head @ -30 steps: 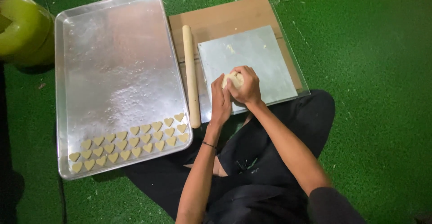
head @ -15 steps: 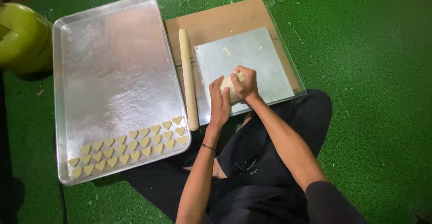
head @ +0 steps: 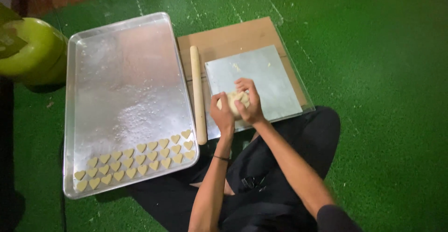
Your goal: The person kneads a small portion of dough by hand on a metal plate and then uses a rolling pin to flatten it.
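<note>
Head view: we're cupping a roundish dough lump, no clear long axis, between left hand and right hand over the steel board; grip unchanged, only the framing is shifting.

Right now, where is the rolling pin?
In the head view, the rolling pin lies left of centre, between the baking tray on its left and the grey board on its right, close beside the left hand.

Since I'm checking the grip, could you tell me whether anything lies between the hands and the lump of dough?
Nothing visible: the left hand and right hand both press directly on the dough.
</note>
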